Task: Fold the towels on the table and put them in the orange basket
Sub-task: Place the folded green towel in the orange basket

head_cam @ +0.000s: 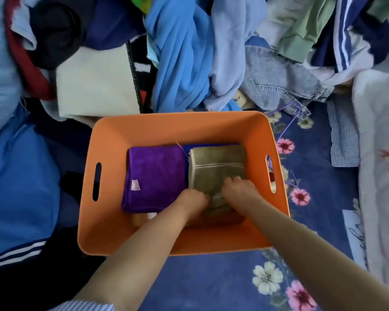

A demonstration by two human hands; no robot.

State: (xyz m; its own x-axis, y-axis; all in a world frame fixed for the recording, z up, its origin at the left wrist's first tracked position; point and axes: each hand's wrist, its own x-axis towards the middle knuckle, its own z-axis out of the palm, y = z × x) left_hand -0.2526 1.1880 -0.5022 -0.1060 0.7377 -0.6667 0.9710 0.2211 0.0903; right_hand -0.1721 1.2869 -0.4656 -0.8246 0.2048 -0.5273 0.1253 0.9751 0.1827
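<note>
Orange basket (180, 126) holds a folded purple towel (155, 176) beside an olive towel (216, 167). Left hand (193, 200) and right hand (240, 191) grip the olive towel's near edge, fingers curled; placement looks nearly finished, and no loose towels are identifiable.

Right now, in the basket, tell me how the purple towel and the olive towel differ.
The purple towel is plain with a small pale tag; the olive towel has pale stripes. The purple one lies on the left, untouched; the olive one lies on the right with the left hand and right hand gripping its near edge. Both lie folded flat inside the orange basket.
</note>
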